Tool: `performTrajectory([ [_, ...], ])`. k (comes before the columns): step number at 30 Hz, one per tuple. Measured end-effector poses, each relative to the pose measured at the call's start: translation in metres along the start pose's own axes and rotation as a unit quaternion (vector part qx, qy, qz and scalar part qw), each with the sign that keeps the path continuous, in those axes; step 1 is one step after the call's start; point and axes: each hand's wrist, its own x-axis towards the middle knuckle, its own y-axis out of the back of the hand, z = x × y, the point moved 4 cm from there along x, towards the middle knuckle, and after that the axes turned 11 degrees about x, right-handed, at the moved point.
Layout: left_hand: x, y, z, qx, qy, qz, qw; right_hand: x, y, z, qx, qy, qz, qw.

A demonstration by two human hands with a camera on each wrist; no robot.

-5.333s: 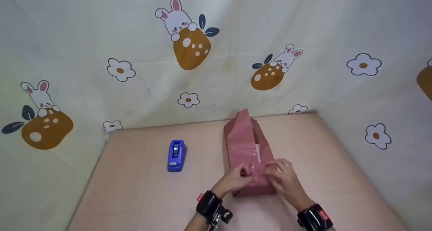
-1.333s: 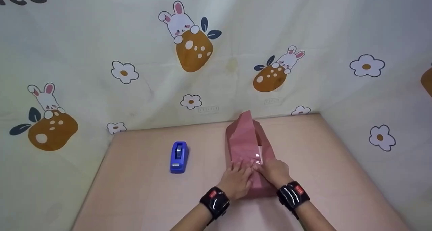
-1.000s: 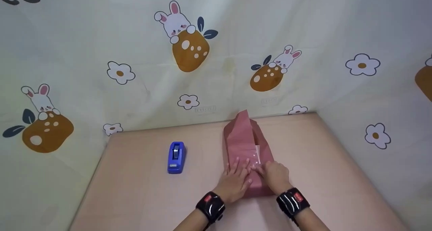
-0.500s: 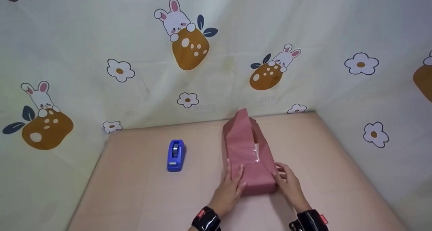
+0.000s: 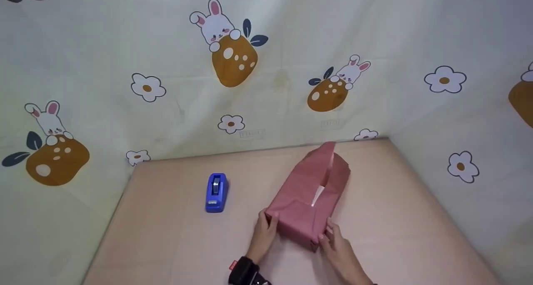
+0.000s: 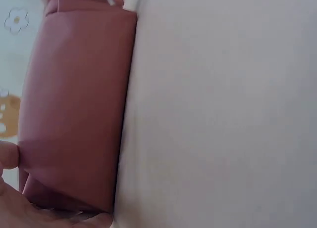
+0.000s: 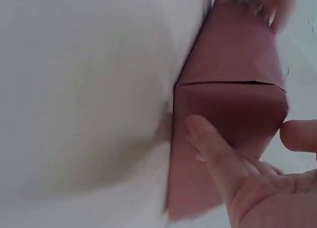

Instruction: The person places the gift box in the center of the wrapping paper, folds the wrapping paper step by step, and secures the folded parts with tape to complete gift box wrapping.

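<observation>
A box-shaped package (image 5: 297, 197) in dusky red paper lies at an angle on the table, its far end leaning right. Clear tape (image 5: 318, 196) crosses its top seam, and beyond the tape the seam gapes. My left hand (image 5: 262, 235) holds the near left corner, thumb at the top edge and fingers at the side. At the near right corner my right hand (image 5: 339, 251) grips with thumb and fingers; in the right wrist view its fingers (image 7: 208, 144) lie against the side face. Folded paper at the near end (image 6: 79, 104) looks smooth in the left wrist view.
A blue tape dispenser (image 5: 216, 192) with a roll in it stands left of the package. The table (image 5: 175, 243) has a pale pinkish cover. Behind and on both sides hangs a light cloth (image 5: 283, 39) printed with rabbits, strawberries and flowers.
Both hands were working and pressing on the paper and tape on top, then moved to the near corners. The package has turned clockwise, its far end swinging right. The tape dispenser stays put.
</observation>
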Motion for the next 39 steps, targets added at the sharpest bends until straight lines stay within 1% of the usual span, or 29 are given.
performTrajectory([
  [2,0.003,0.005,-0.003,-0.008,0.009,0.015,0.9998,-0.010,-0.013,-0.011,-0.057,0.032,-0.006,0.9978],
  [3,0.003,0.006,-0.003,-0.009,0.015,0.018,0.9997,-0.014,-0.019,-0.016,-0.092,0.044,-0.006,0.9947],
  [5,0.002,0.007,-0.001,-0.006,0.024,0.017,0.9995,-0.021,-0.030,-0.024,-0.152,0.073,0.004,0.9857],
  [7,-0.003,0.007,0.003,0.000,0.030,0.007,0.9995,-0.026,-0.038,-0.031,-0.197,0.100,0.017,0.9753],
  [9,-0.010,0.005,0.009,0.001,0.029,-0.007,0.9995,-0.029,-0.045,-0.036,-0.215,0.129,0.032,0.9675],
  [12,-0.022,-0.001,0.017,-0.019,0.015,-0.031,0.9992,-0.031,-0.050,-0.041,-0.231,0.161,0.043,0.9586],
  [14,-0.029,-0.004,0.019,-0.035,0.003,-0.038,0.9987,-0.031,-0.051,-0.042,-0.233,0.167,0.042,0.9572],
  [17,-0.031,-0.005,0.019,-0.033,-0.014,-0.039,0.9986,-0.029,-0.048,-0.043,-0.236,0.158,0.030,0.9585],
  [18,-0.029,-0.004,0.019,-0.030,-0.023,-0.037,0.9986,-0.028,-0.046,-0.043,-0.235,0.152,0.023,0.9599],
  [21,-0.020,0.002,0.016,-0.011,-0.036,-0.040,0.9985,-0.023,-0.036,-0.042,-0.227,0.136,0.001,0.9644],
  [24,-0.009,0.008,0.012,0.002,-0.042,-0.053,0.9977,-0.020,-0.025,-0.043,-0.209,0.101,-0.028,0.9723],
  [27,0.001,0.016,0.009,0.026,-0.040,-0.057,0.9972,-0.018,-0.012,-0.047,-0.191,0.067,-0.049,0.9782],
  [30,0.009,0.025,0.006,0.058,-0.031,-0.062,0.9959,-0.016,-0.001,-0.054,-0.179,0.039,-0.061,0.9812],
  [32,0.017,0.032,0.002,0.073,-0.025,-0.066,0.9949,-0.015,0.007,-0.061,-0.174,0.031,-0.061,0.9824],
  [35,0.032,0.043,-0.006,0.083,-0.002,-0.075,0.9937,-0.014,0.020,-0.070,-0.162,0.029,-0.053,0.9849],
  [37,0.044,0.049,-0.011,0.085,0.011,-0.077,0.9933,-0.014,0.029,-0.076,-0.158,0.040,-0.037,0.9859],
  [39,0.054,0.055,-0.015,0.091,0.021,-0.078,0.9926,-0.014,0.037,-0.081,-0.152,0.059,-0.012,0.9865],
])
